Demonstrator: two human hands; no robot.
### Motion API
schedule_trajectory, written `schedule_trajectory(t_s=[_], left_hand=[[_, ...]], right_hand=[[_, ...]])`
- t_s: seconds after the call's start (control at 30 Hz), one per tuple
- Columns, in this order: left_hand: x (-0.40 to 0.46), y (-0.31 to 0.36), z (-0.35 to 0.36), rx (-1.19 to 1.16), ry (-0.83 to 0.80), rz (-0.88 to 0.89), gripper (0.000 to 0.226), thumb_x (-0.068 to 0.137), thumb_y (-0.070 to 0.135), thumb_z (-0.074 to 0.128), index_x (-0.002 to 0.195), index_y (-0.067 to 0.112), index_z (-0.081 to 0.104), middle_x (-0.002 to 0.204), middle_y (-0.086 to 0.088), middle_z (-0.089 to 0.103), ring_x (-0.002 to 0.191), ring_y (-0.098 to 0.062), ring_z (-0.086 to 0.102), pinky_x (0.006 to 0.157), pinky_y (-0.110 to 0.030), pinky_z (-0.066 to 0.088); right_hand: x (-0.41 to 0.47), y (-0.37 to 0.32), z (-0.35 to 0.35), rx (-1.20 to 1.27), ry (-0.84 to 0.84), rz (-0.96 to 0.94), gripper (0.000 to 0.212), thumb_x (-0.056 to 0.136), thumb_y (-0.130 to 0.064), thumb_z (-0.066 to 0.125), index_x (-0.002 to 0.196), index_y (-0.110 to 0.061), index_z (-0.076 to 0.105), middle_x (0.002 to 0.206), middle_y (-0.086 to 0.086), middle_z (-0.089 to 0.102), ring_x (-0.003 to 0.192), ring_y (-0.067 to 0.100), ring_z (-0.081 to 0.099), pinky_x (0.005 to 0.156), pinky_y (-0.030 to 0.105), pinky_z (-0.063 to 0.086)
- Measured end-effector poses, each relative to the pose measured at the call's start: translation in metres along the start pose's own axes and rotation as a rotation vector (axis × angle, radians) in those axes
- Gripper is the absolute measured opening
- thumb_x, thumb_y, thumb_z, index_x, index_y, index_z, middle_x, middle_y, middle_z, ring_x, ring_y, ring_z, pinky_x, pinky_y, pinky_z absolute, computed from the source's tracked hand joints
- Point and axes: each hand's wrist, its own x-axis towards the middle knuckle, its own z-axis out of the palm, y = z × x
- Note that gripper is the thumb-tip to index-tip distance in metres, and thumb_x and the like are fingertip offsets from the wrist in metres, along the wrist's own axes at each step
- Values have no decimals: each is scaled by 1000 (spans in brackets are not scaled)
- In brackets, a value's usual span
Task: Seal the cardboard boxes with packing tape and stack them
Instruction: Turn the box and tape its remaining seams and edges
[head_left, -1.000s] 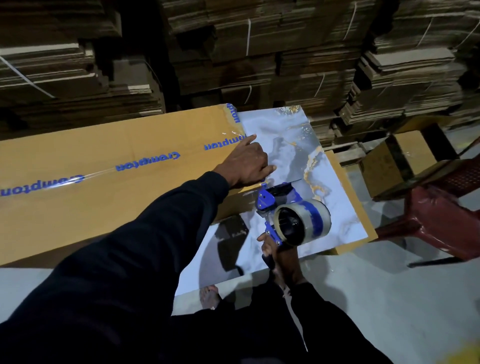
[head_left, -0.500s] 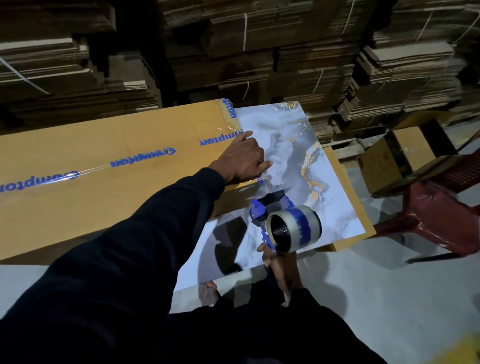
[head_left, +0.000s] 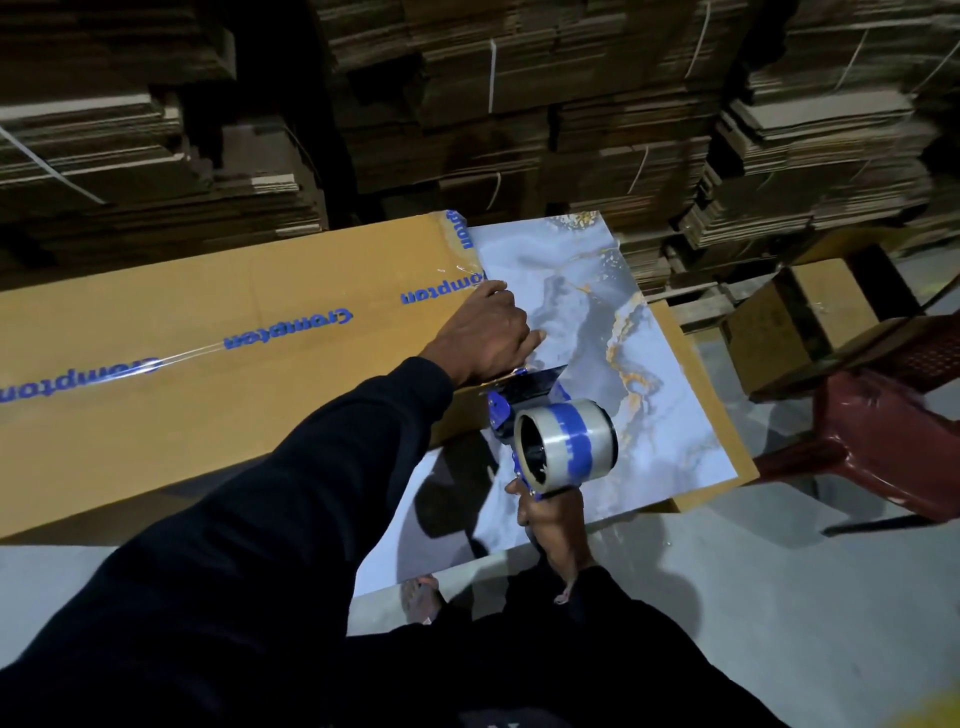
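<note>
Here I see a long cardboard box (head_left: 218, 364) lying flat on a tabletop with a marble pattern (head_left: 639, 374). The box's long side runs from the left edge of the picture toward the right and a little away from me. Blue words run along its top, upside down to me, and a shiny strip of clear tape (head_left: 208, 349) follows the same line. The right end of the box stops at about the middle of the table. Past that end the marble top is bare, so there is open room there.

My left hand (head_left: 485, 335) lies flat on top of the box at its right end, palm down. The fingers spread out and reach to the box's end edge. It grabs nothing; it just presses. The dark sleeve comes in from the bottom left.

My right hand (head_left: 553, 530) is wrapped tight around the handle of a blue tape gun (head_left: 550, 436). The gun stands up, with its round roll facing me and its front end touching the near corner of the box, just under my left hand.

A red chair (head_left: 883, 441) stands to the right of the table. Piles of flat cardboard (head_left: 519, 104) fill the back wall. A small box (head_left: 795, 322) sits behind the chair.
</note>
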Motion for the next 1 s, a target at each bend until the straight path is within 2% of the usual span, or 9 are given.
schedule_trajectory(t_s=[0.1,0.2,0.33,0.47,0.6,0.73,0.83,0.9,1.0], left_hand=[[0,-1,2,-10,32,-7,61,110,43,30,61,17,54,60,-2,54,72,-20,42,104,-40,34],[0,0,2,-8,31,-15,63,111,44,29,60,16,54,58,2,46,70,-19,39,99,-40,35],[0,-1,5,-9,29,-15,66,111,45,26,60,16,57,58,0,52,70,-19,39,99,-40,34],[0,-1,9,-23,55,3,66,110,45,22,61,18,56,61,-2,58,72,-20,42,100,-41,35],[0,-3,9,-29,55,19,65,110,44,24,63,18,61,62,-3,60,76,-23,50,98,-42,35],[2,-2,10,-20,49,17,66,109,43,23,66,17,65,64,-3,62,78,-23,52,97,-41,34],[2,-5,12,-24,75,14,62,110,41,28,63,17,61,61,-4,60,75,-24,51,95,-41,35],[2,-8,12,-28,81,1,62,110,40,29,61,17,59,59,-3,58,74,-24,52,94,-42,36],[5,-12,10,-23,62,-10,63,110,40,29,60,16,59,58,-3,58,74,-25,53,94,-43,37]], right_hand=[[2,3,0,-35,29,-56,24,54,-6,64,75,-4,76,73,9,75,60,21,63,56,30,49],[8,8,2,-93,88,-55,31,65,-9,63,85,12,71,68,7,69,51,10,58,50,21,43],[17,17,1,-286,223,-147,43,72,-39,68,79,3,70,71,13,72,69,28,68,66,41,57],[17,11,-3,-314,261,-96,10,81,-10,72,76,-3,67,68,12,69,61,13,60,61,44,55],[16,4,-7,-355,296,-201,15,80,-14,68,69,-10,60,59,0,61,56,2,47,53,35,47],[13,-8,-9,-411,302,-270,11,77,-12,65,68,-11,59,61,4,59,53,8,47,51,29,42],[21,-14,-13,-579,332,-216,27,74,-1,68,62,-15,50,59,5,58,53,23,52,51,25,37],[28,-21,-14,-700,351,-226,13,72,1,71,69,-6,61,66,15,65,61,36,61,56,29,38],[33,-30,-21,-787,344,-310,10,69,-9,70,79,-4,69,68,18,68,57,30,56,58,30,40]])
